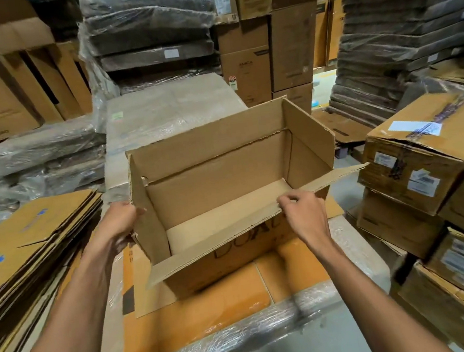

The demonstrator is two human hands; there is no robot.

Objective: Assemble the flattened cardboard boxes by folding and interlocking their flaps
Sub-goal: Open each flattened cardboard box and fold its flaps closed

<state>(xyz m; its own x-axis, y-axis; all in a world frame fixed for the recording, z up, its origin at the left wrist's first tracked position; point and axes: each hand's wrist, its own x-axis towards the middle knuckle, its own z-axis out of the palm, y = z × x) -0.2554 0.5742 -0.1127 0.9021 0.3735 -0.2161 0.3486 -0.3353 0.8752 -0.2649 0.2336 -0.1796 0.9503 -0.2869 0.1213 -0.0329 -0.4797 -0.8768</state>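
An opened-up brown cardboard box (220, 183) stands mouth-up on a plastic-wrapped orange stack (213, 318) in front of me. Its four top flaps stand up or lean outward, and a bottom flap lies flat inside. My left hand (120, 218) grips the left short flap from outside, thumb at its edge. My right hand (302, 214) pinches the edge of the near long flap, which tilts toward me. A pile of flattened cardboard boxes (30, 259) lies to my left.
Sealed, labelled cartons (428, 166) are stacked at the right. Plastic-wrapped bundles (148, 25) and more cartons (266, 40) tower behind the work surface. A wrapped flat pallet (169, 107) lies just beyond the box.
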